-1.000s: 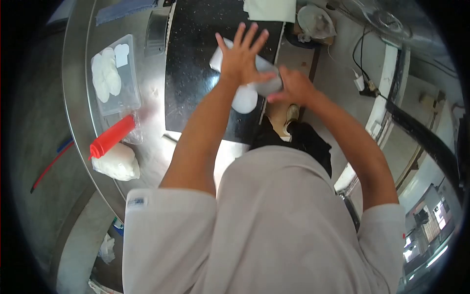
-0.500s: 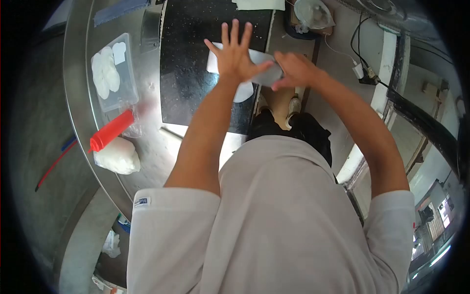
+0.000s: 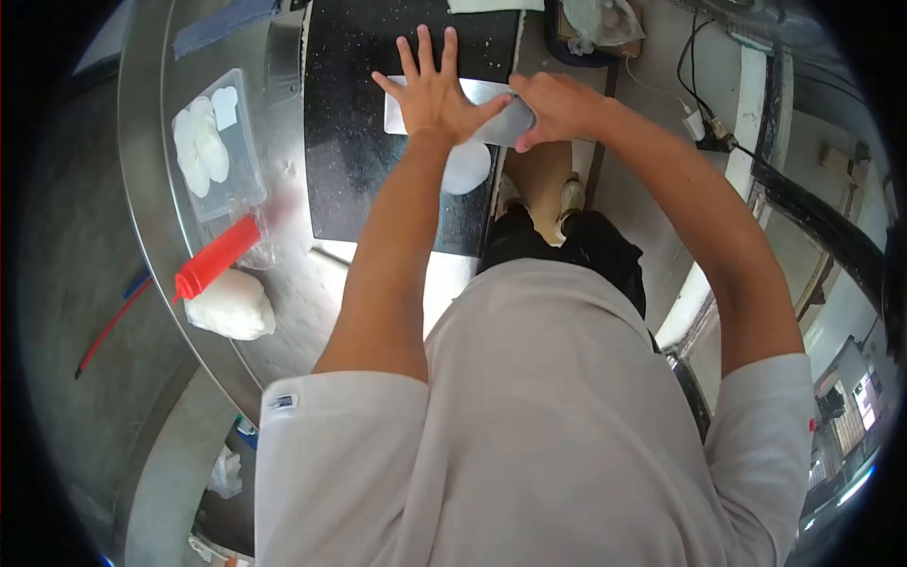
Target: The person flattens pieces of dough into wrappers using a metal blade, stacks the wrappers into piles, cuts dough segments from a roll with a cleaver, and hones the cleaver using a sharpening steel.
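A wide, flat metal blade (image 3: pixel 489 92) lies over the black board (image 3: pixel 350 180). My right hand (image 3: pixel 557 106) grips its near right end, thumb and fingers closed round it; any handle is hidden by the hand. My left hand (image 3: pixel 436 99) rests palm down on the blade's left part, fingers spread and stretched out. Just below the blade, a thin white round that looks like a dough wrapper (image 3: pixel 466 169) lies flat on the board near its right edge.
To the left, a clear plastic tray (image 3: pixel 243 156) holds white dough-like pieces (image 3: pixel 200 146). Below it are a red squeeze bottle (image 3: pixel 217 257) and a bagged white lump (image 3: pixel 232 307). A blue cloth (image 3: pixel 225 25) lies upper left, a pale cloth (image 3: pixel 495 5) at the board's top.
Both hands and the blade have shifted slightly up and left in view. More of the white round now shows below the blade.
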Motion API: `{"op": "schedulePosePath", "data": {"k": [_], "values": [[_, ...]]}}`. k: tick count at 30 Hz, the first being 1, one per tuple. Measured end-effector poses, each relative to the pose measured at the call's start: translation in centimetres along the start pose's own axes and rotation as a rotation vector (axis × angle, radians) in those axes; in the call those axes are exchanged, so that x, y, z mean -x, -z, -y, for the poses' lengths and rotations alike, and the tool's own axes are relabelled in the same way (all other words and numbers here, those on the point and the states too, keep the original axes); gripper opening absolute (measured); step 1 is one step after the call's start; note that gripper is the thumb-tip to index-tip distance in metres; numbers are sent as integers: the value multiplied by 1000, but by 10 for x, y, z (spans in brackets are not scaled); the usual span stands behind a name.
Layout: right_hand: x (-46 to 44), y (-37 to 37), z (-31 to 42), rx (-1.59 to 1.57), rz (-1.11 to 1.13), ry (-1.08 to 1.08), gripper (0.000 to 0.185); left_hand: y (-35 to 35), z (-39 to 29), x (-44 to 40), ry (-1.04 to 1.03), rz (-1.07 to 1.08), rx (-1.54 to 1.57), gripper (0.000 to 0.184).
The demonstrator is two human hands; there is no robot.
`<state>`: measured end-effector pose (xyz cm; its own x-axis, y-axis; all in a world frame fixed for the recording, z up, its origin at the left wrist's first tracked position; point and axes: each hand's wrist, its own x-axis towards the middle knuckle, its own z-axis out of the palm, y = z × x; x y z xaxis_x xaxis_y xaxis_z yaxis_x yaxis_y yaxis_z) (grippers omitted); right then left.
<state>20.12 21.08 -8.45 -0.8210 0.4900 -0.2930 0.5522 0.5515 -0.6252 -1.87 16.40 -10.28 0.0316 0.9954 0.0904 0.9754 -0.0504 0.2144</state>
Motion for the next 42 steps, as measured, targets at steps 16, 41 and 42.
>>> {"op": "schedulePosePath", "data": {"k": [16, 41, 42], "values": [[26, -19, 15, -149, 45, -113, 85, 1, -1, 19, -119, 110, -55, 125], [-7, -10, 6, -48, -244, -106, 93, 21, 9, -50, -290, 153, -83, 126], [-1, -20, 10, -155, -114, -199, 98, 21, 12, -39, -319, 193, -67, 127]]}}
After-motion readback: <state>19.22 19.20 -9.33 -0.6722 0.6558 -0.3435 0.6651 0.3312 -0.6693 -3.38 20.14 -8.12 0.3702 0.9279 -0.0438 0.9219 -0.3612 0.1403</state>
